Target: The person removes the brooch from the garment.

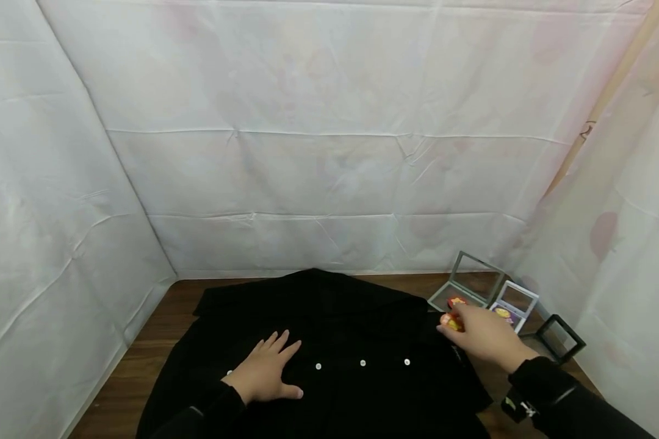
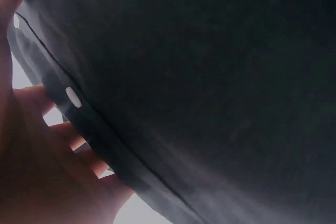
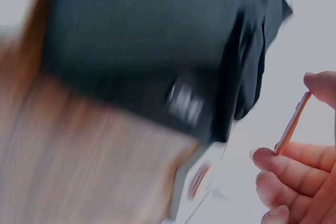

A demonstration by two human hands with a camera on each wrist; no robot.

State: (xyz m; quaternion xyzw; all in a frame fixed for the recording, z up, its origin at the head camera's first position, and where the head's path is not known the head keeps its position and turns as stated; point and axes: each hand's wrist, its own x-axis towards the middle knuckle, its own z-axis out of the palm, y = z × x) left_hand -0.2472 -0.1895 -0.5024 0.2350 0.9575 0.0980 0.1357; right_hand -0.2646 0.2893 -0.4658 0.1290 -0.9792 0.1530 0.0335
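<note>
A black buttoned shirt (image 1: 335, 341) lies spread on the wooden table (image 1: 159, 323). My left hand (image 1: 266, 369) rests flat on its front with the fingers spread, close to the row of white buttons (image 1: 362, 363); in the left wrist view the dark shirt cloth (image 2: 210, 77) fills the frame. My right hand (image 1: 480, 335) pinches a small round orange and yellow badge (image 1: 451, 322) at the shirt's right edge. In the right wrist view the thin badge (image 3: 291, 123) shows edge-on between thumb and fingers.
Clear display cases stand at the back right: an open grey one (image 1: 467, 286) with an orange badge inside, a white one (image 1: 513, 305) holding a yellow and purple badge, and a black frame (image 1: 560, 338). White sheets wall in the table on three sides.
</note>
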